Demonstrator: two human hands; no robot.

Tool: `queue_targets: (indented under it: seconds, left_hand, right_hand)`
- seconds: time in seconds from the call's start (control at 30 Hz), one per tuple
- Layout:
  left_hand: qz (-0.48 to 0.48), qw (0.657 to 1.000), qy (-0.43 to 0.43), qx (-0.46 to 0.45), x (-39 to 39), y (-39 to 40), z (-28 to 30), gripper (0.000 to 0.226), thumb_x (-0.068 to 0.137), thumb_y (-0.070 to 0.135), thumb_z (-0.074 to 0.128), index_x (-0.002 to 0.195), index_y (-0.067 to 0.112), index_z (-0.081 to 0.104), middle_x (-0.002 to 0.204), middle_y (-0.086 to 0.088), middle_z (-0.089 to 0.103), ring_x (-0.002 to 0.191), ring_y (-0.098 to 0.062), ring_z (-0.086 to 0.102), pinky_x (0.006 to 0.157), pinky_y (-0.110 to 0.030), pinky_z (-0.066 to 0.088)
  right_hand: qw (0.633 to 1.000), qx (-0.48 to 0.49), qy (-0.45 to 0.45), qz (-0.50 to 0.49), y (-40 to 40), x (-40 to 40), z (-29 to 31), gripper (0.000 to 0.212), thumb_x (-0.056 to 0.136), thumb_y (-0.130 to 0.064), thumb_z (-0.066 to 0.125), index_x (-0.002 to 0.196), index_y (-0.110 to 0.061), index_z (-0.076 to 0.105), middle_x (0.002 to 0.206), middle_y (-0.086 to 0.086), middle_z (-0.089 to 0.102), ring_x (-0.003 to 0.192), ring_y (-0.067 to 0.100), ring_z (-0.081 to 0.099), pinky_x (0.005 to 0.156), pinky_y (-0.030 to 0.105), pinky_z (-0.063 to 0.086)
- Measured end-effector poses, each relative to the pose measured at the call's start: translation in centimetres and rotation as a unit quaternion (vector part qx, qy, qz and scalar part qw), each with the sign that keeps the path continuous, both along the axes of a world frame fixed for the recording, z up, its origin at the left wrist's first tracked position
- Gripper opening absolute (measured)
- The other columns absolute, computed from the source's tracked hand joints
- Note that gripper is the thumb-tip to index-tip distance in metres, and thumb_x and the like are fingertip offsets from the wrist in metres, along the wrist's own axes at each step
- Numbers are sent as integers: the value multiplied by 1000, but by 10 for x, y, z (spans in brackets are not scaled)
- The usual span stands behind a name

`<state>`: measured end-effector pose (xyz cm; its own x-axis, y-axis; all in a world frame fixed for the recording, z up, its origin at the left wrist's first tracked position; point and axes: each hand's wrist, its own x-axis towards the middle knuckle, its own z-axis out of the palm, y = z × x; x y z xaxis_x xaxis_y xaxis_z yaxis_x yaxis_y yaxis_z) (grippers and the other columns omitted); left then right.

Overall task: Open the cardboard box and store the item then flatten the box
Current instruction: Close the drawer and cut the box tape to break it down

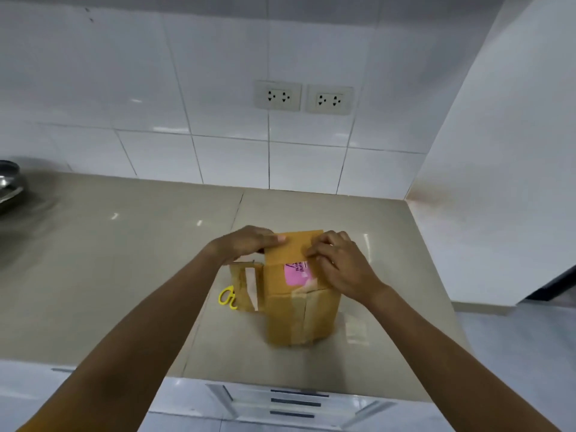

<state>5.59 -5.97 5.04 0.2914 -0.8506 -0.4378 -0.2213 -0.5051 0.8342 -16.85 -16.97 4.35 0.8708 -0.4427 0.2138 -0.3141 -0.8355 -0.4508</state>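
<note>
From the head view, a cardboard box (299,310) stands near the front edge of a glossy beige worktop (124,260), roughly in the middle of the frame, with clear tape running down its near face and a pink label (296,272) on its top. One top flap (293,247) is raised at the far side of the box, and both hands are on it. The left hand (246,241) grips the flap's left edge, thumb lying across the near face and fingers curled behind it. The right hand (339,263) pinches the flap's right edge with bent fingers, its palm over the box's top right corner. A second flap (246,285) hangs open to the left side of the box (a strip of pale tape shows on it). Just beyond that flap, touching or very nearly touching its lower edge, lie yellow-handled scissors (227,297), mostly hidden behind the cardboard. What the box contains cannot be seen. A piece of clear tape (355,328) lies on the worktop just to the right of the box. On the white tiled wall (156,104) behind are two double wall sockets (304,96) side by side. At the far left edge a metal pot (9,182) is partly in view. Below the worktop's front edge, white drawers (296,400) with dark handles show.
</note>
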Motion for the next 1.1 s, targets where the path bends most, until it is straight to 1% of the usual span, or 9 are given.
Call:
queue_targets:
  seconds: [0.13,0.17,0.23,0.3,0.43,0.67,0.83,0.97,1.1]
  left_hand:
    - [200,976,-21,-87,19,13,-28,35,95,45,50,102,15,68,104,-3,67,92,-19,63,71,-26,43]
    - [215,969,-95,-74,25,24,-43,29,97,37,51,104,13,66,109,-9,66,98,-26,62,79,-32,46]
    - [110,951,-286,49,31,50,-76,36,93,28,58,126,13,55,130,-12,57,118,-32,55,97,-39,44]
    - [-5,918,-358,169,22,76,-108,61,88,36,58,142,22,35,148,-4,37,131,-32,41,102,-47,42]
    - [-38,845,-499,187,-2,97,-145,66,89,55,47,142,19,32,147,-4,34,131,-28,36,93,-48,44]
    - [74,928,-347,115,29,86,-110,14,82,13,53,84,17,40,95,-18,66,82,-36,64,66,-37,51]
    - [309,944,-100,-61,34,110,-69,13,85,2,45,83,15,43,79,-25,65,50,-30,57,48,-37,50]
    - [205,954,-125,-179,21,133,-35,22,94,20,57,113,31,60,75,-7,67,53,-21,62,51,-33,57]
    - [16,961,-224,-163,-9,138,-21,11,90,28,63,93,24,73,71,4,67,63,-11,63,55,-23,53]
  right_hand:
    - [1000,24,-11,-11,6,0,-13,25,93,-13,50,106,-20,70,109,-5,62,102,18,49,89,42,44]
    - [999,33,-25,-20,8,-1,-17,24,92,-12,50,104,-19,70,107,-5,64,101,17,49,89,42,43]
    - [997,47,-54,-35,11,-3,-21,24,91,-9,52,103,-18,71,104,-5,66,101,16,49,88,41,44]
    - [996,49,-58,-43,11,-4,-22,23,91,-9,52,102,-18,71,102,-6,68,102,16,49,89,41,44]
    - [996,49,-46,-54,10,-2,-24,22,92,-12,51,101,-18,70,102,-5,69,104,18,49,89,42,44]
    - [995,58,-9,-77,6,13,-24,22,94,-23,46,100,-24,68,95,-8,67,105,16,46,85,41,43]
    - [993,62,4,-96,2,23,-26,22,94,-26,44,96,-27,66,89,-9,64,106,16,45,82,38,37]
    - [993,62,18,-95,1,30,-27,23,95,-28,41,97,-25,64,92,-8,63,107,17,43,79,37,30]
    - [994,52,29,-91,3,40,-30,25,95,-31,39,98,-24,63,95,-6,64,108,17,43,81,38,29]
